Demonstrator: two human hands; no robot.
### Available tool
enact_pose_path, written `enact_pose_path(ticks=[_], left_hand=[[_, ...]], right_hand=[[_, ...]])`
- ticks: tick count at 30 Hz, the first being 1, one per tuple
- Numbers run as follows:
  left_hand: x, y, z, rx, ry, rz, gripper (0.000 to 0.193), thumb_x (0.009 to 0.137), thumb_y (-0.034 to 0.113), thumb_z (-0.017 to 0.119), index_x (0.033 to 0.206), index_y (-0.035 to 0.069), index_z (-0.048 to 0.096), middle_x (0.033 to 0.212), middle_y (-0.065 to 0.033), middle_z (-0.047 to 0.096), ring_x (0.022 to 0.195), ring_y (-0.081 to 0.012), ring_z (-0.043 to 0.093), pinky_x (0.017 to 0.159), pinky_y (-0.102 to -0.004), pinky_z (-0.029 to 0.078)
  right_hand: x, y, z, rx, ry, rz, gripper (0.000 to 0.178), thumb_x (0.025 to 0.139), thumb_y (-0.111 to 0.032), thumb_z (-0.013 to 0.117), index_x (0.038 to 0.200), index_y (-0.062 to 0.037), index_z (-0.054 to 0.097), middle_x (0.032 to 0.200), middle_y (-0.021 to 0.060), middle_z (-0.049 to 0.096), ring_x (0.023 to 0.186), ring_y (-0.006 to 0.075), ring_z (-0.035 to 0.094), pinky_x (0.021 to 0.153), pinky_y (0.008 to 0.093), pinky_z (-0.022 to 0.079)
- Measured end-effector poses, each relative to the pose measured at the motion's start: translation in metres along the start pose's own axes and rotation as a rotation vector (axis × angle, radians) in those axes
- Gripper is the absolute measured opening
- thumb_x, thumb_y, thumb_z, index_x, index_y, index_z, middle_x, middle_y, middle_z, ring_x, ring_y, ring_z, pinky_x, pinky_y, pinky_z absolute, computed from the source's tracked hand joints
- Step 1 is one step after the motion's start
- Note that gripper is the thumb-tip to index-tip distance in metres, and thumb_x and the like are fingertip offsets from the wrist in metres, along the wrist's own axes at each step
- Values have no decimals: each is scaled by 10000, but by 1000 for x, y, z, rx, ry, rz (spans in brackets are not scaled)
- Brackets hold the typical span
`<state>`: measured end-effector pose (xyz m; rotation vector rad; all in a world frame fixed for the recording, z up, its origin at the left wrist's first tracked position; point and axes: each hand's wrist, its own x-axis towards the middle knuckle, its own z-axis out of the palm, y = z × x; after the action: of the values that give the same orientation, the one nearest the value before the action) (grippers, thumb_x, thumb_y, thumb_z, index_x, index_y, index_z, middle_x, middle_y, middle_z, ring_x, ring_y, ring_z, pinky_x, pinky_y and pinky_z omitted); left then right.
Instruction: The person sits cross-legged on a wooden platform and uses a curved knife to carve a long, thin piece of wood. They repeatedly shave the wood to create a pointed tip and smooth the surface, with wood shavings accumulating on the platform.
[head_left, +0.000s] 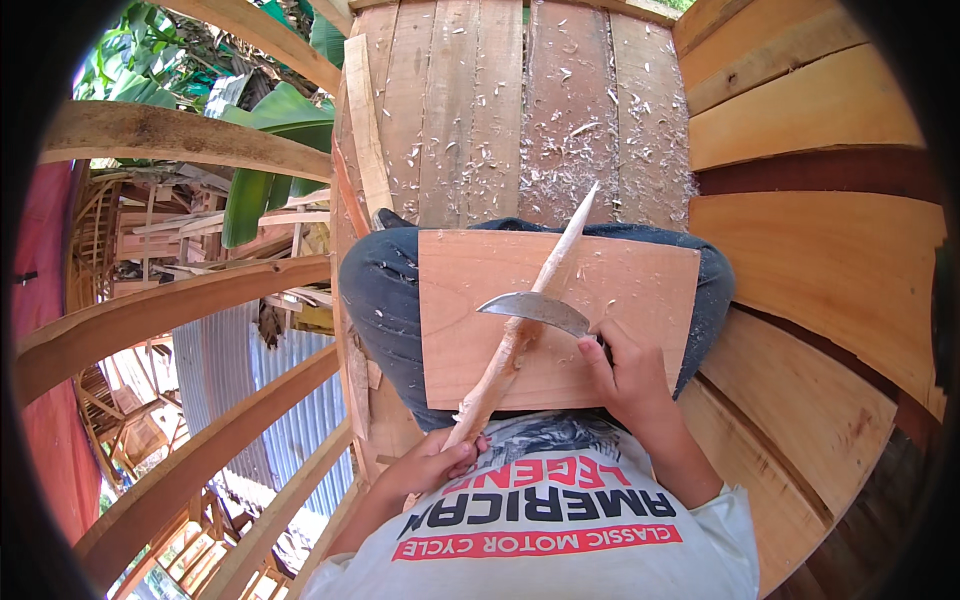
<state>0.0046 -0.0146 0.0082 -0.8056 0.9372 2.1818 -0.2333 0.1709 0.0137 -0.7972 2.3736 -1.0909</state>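
A wooden stick [492,382], whittled to a pale point at its far end, slants across a flat wooden board [640,290] on my lap. Its near end sits in my left hand [440,465], whose fingers wrap round it close to my shirt. In my right hand [630,368] is a knife [536,308] with a curved blade, its handle mostly hidden by my fingers. The blade lies across the middle of the stick, its tip toward the left. Rough, partly peeled wood shows just below the blade.
Pale wood shavings [590,130] litter the plank floor [450,110] ahead of my crossed legs. Wooden rails [180,300] run along the left, with corrugated metal sheets [290,400] and banana leaves [285,115] beyond. A plank wall [800,120] rises at the right.
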Motion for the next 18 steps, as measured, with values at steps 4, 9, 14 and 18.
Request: enact_pose_path(ticks=[4, 9, 14, 18], left_hand=[[3, -1, -2, 0, 16, -21, 344, 965, 364, 527, 1021, 25, 523, 728, 41, 413, 614, -40, 353, 542, -186, 311], [9, -4, -9, 219, 80, -62, 387, 965, 364, 529, 1056, -12, 548, 842, -19, 548, 769, -84, 489, 697, -240, 419], [9, -10, -14, 262, 62, -64, 419, 964, 359, 532, 1126, -26, 553, 981, -65, 602, 924, -136, 529, 851, -288, 426], [11, -14, -17, 254, 37, -76, 423, 963, 364, 534, 1125, -26, 552, 990, -70, 601, 935, -141, 533, 855, -290, 426]], right_hand=[[3, -6, 2, -93, -134, 96, 354, 886, -344, 628, 735, -26, 602, 618, 189, 592, 551, 369, 603, 493, 436, 452], [12, -5, 8, -325, -183, 142, 457, 888, -459, 589, 731, -32, 636, 585, 193, 591, 544, 377, 609, 502, 435, 479], [34, 15, -12, -444, 28, 199, 493, 869, -498, 601, 745, -27, 673, 576, 190, 585, 546, 363, 615, 505, 431, 477], [54, 21, -40, -442, 86, 357, 500, 853, -506, 621, 716, -27, 673, 577, 185, 587, 546, 357, 616, 511, 425, 478]])
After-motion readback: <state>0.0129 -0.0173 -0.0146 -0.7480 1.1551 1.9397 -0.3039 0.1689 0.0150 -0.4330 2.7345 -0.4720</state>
